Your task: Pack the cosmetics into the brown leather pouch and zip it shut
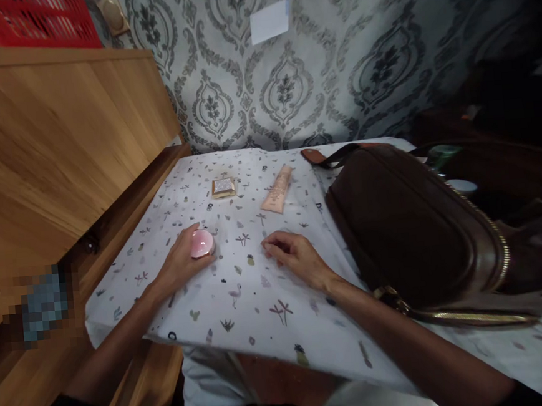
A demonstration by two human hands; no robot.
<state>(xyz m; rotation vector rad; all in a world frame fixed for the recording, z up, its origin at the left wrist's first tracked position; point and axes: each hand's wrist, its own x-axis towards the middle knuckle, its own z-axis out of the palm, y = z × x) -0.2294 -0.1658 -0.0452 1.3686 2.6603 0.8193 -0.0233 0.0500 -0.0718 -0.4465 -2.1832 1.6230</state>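
Note:
A small round pink container [202, 243] is held in my left hand [181, 260], between the thumb and fingers, over the patterned white cloth [242, 311]. To its right, my right hand [298, 257] rests by the cloth with its fingers curled and the thumb and index finger pinched together; whether anything small is between them cannot be made out. Beyond my hands lie a square glittery compact with gold edges [223, 188] and a peach-coloured squeeze tube [278, 191], neither touched by a hand.
A big dark brown bag [398, 218] with a gold zipper stands open at the right. Wooden furniture [58, 126] borders the left side, with a red plastic basket [45, 23] on top. Patterned wallpaper [285, 89] rises behind the table.

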